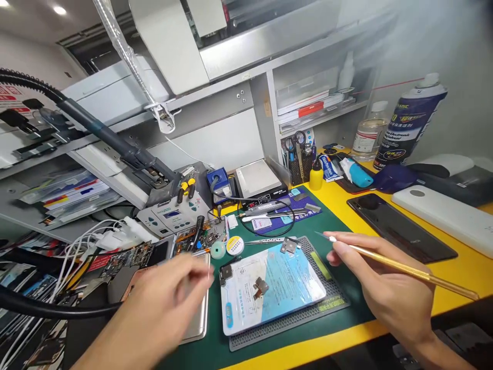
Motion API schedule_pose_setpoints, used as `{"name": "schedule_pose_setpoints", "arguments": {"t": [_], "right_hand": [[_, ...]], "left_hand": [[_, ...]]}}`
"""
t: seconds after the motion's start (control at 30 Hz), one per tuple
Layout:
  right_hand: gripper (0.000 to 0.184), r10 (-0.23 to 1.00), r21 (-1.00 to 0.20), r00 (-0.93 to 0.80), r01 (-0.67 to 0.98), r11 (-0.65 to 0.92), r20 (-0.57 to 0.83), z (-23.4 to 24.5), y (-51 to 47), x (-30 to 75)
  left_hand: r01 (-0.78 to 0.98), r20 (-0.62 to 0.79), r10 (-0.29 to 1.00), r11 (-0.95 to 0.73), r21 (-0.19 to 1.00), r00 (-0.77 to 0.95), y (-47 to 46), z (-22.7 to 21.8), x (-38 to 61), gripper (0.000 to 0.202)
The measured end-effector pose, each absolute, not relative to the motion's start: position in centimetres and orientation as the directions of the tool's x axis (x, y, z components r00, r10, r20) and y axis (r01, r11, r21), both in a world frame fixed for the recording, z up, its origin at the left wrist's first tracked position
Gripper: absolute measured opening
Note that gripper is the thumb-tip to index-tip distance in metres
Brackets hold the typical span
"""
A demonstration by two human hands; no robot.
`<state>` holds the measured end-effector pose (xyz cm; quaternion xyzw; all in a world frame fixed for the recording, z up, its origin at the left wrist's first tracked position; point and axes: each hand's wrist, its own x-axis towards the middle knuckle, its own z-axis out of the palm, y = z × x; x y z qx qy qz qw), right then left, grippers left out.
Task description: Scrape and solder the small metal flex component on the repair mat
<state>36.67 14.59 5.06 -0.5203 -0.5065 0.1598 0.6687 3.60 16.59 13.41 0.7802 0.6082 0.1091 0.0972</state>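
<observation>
My right hand [396, 288] grips a gold-handled craft knife [393, 264] like a pen, its thin blade pointing left above the green mat. On the left, my left hand [165, 298] is blurred by motion. Its fingers are loosely curled with the thumb apart, and nothing shows in them. Between both hands lies a flat white and blue box [281, 293]. On it rest a small metal part with a brownish flex piece [261, 288], a square silvery part [288, 246] and a black square module [226, 273]. The left hand partly covers a silver-edged device [198, 326].
Tweezers [271, 240] lie behind the box, near a round yellow-and-white tin [234, 245]. A grey perforated mat [265, 336] sits under the box. At right are a dark phone [400, 226] and a white power bank [442, 216]. A soldering station [175, 216] stands back left.
</observation>
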Motion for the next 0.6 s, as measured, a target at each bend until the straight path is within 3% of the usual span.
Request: {"name": "schedule_pose_setpoints", "arguments": {"t": [0.07,0.23,0.6], "right_hand": [[0.011,0.741,-0.870,0.456,0.276,0.409,0.493,4.9,14.6,36.7],[0.012,0.746,-0.865,0.440,0.259,0.429,0.501,4.7,14.5,36.9],[0.015,0.745,-0.829,0.369,0.319,0.460,0.555,4.3,14.5,37.4]], "left_hand": [[0.892,0.042,0.903,-0.428,0.143,0.427,20.9,13.9,8.2,0.028],[0.805,-0.026,0.805,-0.593,-0.013,0.593,30.5,11.1,14.4,0.044],[0.781,-0.255,0.816,-0.574,-0.246,0.520,33.4,11.3,19.4,0.038]]}}
